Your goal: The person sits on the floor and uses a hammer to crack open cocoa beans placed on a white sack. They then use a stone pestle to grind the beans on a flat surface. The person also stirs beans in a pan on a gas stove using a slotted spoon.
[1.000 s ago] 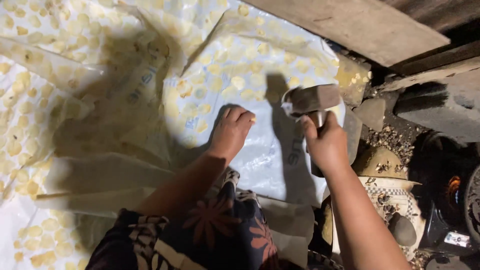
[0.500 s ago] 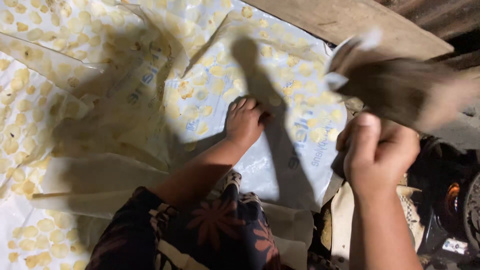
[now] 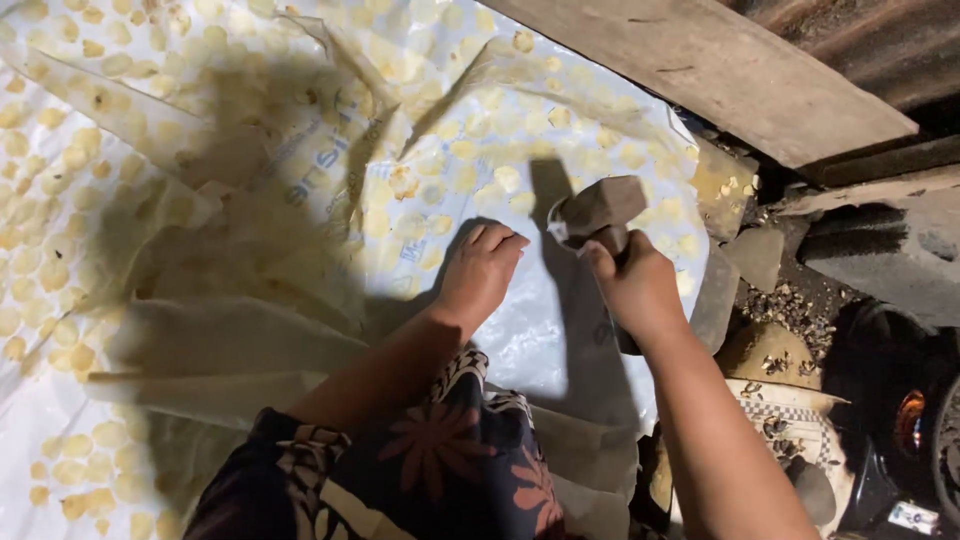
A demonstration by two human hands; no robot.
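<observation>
White plastic sacking (image 3: 560, 330) with blue print lies spread flat across the floor. A small white label (image 3: 915, 517) sits at the bottom right corner.

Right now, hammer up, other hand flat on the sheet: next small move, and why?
Probably bring the hammer straight down just right of the left hand. The right hand holds it raised over the plastic sheet, and the left fingertips lie close below the head.
</observation>
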